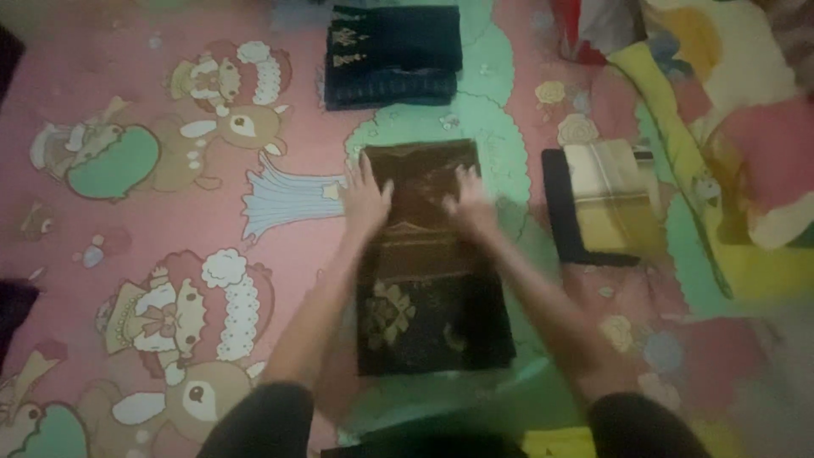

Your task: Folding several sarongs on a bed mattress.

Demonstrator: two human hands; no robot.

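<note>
Head view, looking straight down onto a pink cartoon-print sheet (170, 170) spread flat. Centre frame: a brown patterned cloth (428, 263), folded into a long rectangle, lying lengthwise away from the body. Left hand (365, 199) flat on its far left corner, fingers spread, palm down, gripping nothing. Right hand (469, 203) likewise open and pressing on the far right part, though blurred by motion, so finger placement hard to read exactly. Both resting on the upper half, near the far edge.

Beyond it, well apart: a dark blue folded cloth (392, 55) with pale embroidery at one corner. To the right, near but not touching: a cream and tan folded cloth (612, 199) lying on a black one (561, 212). Further right, bunched bedding in yellow, red and white (738, 127).

Step in hand, by the look of it: smoothing or flattening the brown fold. Next move likely calls for an even press along the far edge, then a clean pinch at both corners, keeping the layers square so nothing slips.
</note>
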